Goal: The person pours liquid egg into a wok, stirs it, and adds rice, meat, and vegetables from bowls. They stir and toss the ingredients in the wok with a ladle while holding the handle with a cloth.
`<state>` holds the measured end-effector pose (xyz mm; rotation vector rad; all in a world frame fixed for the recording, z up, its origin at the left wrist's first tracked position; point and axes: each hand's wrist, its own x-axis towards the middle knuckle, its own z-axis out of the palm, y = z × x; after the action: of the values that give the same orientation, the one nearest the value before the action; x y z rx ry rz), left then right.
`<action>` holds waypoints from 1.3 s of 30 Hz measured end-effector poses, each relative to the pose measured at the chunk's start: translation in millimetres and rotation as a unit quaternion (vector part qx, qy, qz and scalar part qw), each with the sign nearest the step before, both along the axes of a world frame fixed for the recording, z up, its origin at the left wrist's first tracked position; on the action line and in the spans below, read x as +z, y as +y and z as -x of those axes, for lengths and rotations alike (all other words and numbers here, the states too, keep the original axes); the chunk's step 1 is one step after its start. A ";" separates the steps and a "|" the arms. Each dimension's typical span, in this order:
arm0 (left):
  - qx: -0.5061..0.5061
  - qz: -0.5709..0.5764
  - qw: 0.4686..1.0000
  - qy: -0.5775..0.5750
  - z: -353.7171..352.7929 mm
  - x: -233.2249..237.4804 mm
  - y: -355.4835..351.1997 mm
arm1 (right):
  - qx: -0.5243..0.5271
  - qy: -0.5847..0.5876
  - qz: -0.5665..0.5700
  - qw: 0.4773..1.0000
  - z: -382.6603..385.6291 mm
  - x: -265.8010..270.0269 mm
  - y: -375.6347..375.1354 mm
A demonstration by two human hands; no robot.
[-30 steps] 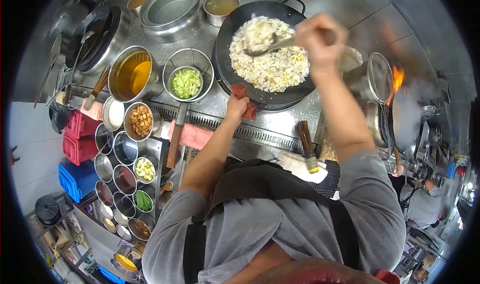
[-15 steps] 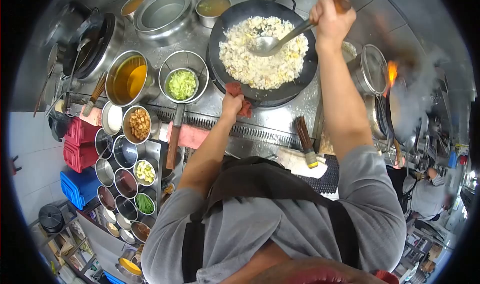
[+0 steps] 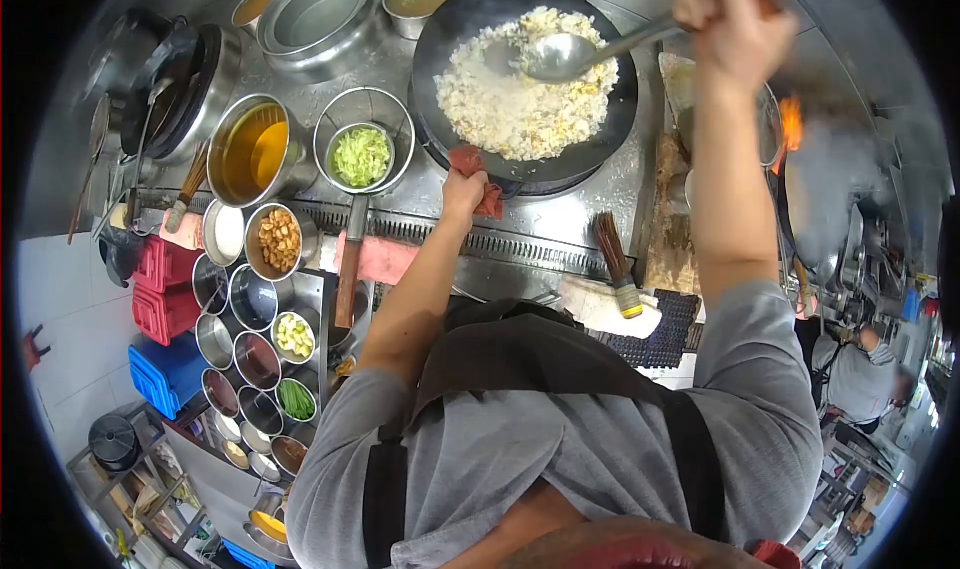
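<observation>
My right hand (image 3: 738, 27), blurred by motion, is closed round the handle of a metal ladle (image 3: 562, 59). The ladle's bowl is over the far part of the fried rice (image 3: 520, 124), which has yellow bits of egg in it. This rice lies in a large black wok (image 3: 612, 134) on the stove. At the wok's near edge my left hand (image 3: 462, 193) grips a folded red cloth (image 3: 489, 201), pressed against the rim; any handle there is hidden beneath it.
Left of the wok, a strainer pot holds chopped greens (image 3: 361, 157), beside a pot of oil (image 3: 297, 164). Several ingredient tins (image 3: 253, 297) stand lower left. A bristle brush (image 3: 614, 259) lies on the near ledge. Flame (image 3: 790, 122) rises at right; another person (image 3: 855, 377) is beyond.
My right hand has swung to the right and away from me, drawing the ladle bowl toward the wok's far right. The rice has shifted slightly; my left hand keeps its grip.
</observation>
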<state>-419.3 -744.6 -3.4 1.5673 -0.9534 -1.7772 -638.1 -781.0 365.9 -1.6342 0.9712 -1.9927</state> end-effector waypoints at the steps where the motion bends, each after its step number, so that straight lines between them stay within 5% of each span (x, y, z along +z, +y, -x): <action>1: 0.015 0.035 0.999 -0.021 2.2 -14.7 -2.7 | -0.015 0.012 0.005 1.000 0.8 -1.1 11.9; 4: 0.026 0.033 0.999 -0.015 1.6 -0.9 -2.2 | -0.107 0.068 -0.011 0.992 -17.5 -89.8 13.9; 6: 0.023 -0.003 1.000 0.013 0.0 24.5 -1.4 | -0.131 0.214 0.023 0.968 -28.5 -98.3 13.7; 10: -0.018 -0.023 1.000 0.011 -2.7 30.0 1.1 | -0.136 0.069 -0.012 0.988 -18.6 -21.3 16.9; 12: 0.007 0.016 1.000 0.010 -2.1 26.7 1.3 | 0.001 -0.032 -0.036 0.999 14.9 11.8 42.5; 14: 0.002 -0.006 1.000 0.017 -2.2 37.8 1.4 | 0.060 0.034 -0.013 0.998 22.5 -11.5 50.9; 16: -0.007 -0.029 0.999 0.025 0.9 40.1 1.5 | -0.183 0.058 -0.024 0.981 -5.1 -82.2 46.5; 17: -0.017 -0.037 0.999 0.020 -0.2 35.9 -1.2 | -0.148 0.051 -0.030 0.987 0.1 -98.0 32.5; 19: -0.017 -0.017 1.000 0.015 -0.9 19.9 -3.0 | -0.088 -0.006 -0.011 0.996 -6.0 -88.5 17.9; 22: -0.040 -0.020 0.999 0.021 -5.1 9.0 -5.6 | -0.150 -0.007 -0.033 0.988 -1.6 -12.9 49.0; 24: -0.025 -0.019 0.999 0.020 -3.5 13.4 -3.6 | 0.022 0.007 -0.030 0.999 25.9 8.4 74.1; 26: -0.013 -0.016 1.000 0.022 0.1 20.6 -2.3 | -0.150 -0.002 -0.078 0.986 3.7 -31.5 82.2; 29: 0.001 -0.047 0.998 0.046 0.7 29.0 -0.2 | -0.161 0.157 -0.034 0.974 2.4 -91.6 67.3; 31: -0.012 -0.044 0.999 0.026 0.3 30.4 -0.9 | -0.102 -0.023 0.003 0.995 -15.9 -63.6 51.4; 34: 0.008 -0.042 0.997 0.061 1.3 26.9 0.6 | 0.072 -0.034 0.027 0.996 -3.5 -13.4 70.0; 35: 0.012 -0.042 0.997 0.062 0.3 23.9 0.1 | 0.098 -0.002 0.021 0.995 -8.3 -12.4 78.3; 37: -0.002 -0.029 0.999 0.044 0.9 16.4 -1.5 | -0.052 0.096 0.006 0.994 -35.7 -78.9 67.0; 39: -0.003 -0.023 0.999 0.045 2.4 9.6 -3.7 | -0.097 0.213 0.049 0.971 -41.7 -113.0 46.7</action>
<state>-421.7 -748.2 6.1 1.4995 -0.8812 -1.8700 -596.4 -734.3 252.9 -2.1552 1.2395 -1.8686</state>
